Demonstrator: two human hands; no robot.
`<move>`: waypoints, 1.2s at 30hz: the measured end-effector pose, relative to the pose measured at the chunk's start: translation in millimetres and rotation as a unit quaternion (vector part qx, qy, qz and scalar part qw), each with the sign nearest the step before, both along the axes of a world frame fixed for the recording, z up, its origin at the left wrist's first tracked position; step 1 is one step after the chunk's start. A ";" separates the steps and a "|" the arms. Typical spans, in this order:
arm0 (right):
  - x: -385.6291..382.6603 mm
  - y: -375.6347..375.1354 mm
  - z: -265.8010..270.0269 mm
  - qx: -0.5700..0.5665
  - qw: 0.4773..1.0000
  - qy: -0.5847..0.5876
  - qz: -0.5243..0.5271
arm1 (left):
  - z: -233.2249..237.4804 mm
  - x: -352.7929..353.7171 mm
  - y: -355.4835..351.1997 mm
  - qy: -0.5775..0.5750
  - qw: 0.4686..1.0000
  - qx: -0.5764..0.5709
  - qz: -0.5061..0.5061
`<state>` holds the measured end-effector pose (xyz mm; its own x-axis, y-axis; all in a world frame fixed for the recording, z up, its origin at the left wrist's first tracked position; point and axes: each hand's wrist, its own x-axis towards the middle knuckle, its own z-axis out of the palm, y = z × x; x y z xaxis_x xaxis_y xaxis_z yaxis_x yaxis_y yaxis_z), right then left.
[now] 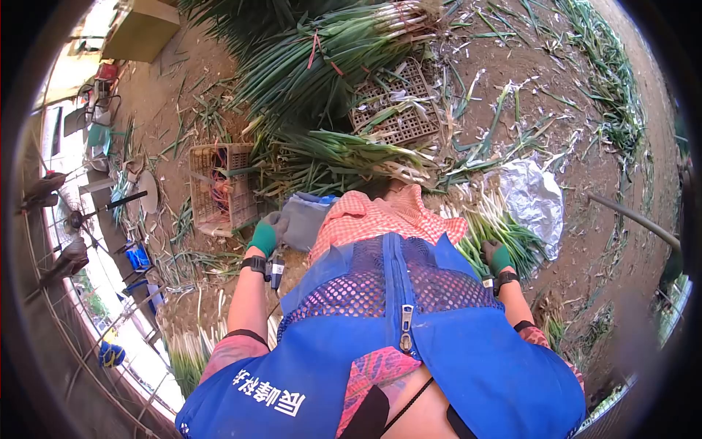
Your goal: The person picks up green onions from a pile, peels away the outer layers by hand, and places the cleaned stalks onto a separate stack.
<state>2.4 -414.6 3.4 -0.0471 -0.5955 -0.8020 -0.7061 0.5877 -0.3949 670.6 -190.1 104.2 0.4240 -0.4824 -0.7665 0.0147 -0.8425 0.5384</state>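
My left hand (270, 231), in a grey and green glove, is beside a grey cushion-like thing (307, 224). Its fingers look curled, and anything inside them is hidden. On the right, my right hand (496, 255) is in a matching glove, its fingers closed at the leafy side of a pile of green onions (504, 227). The white roots of that pile point up the view. Part of it rests on a silvery sheet (537, 197). A checked orange cloth (395, 212) covers my lap, between the hands.
Ahead lie big tied green onion bundles (322, 58) and a looser heap (344, 157). An upturned plastic crate (398, 106) and another crate (219, 186) with reddish strings stand nearby. More onions (186, 340) lie at left. A wire fence borders the left side.
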 end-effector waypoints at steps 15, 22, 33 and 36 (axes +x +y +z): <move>46.2 -27.9 31.8 0.081 0.980 -0.113 -0.145 | 103.2 -58.3 -105.0 -0.125 0.978 0.012 -0.164; 27.6 19.0 -55.2 0.001 0.986 -0.082 -0.147 | 118.1 -42.5 -154.9 -0.119 0.913 0.238 -0.310; 198.9 98.7 -77.6 -0.027 0.989 0.049 -0.137 | 78.6 138.2 -107.1 0.021 0.840 0.281 -0.463; 286.9 72.4 -26.3 -0.031 0.992 0.045 -0.115 | 63.0 199.7 -111.6 0.042 0.828 0.292 -0.477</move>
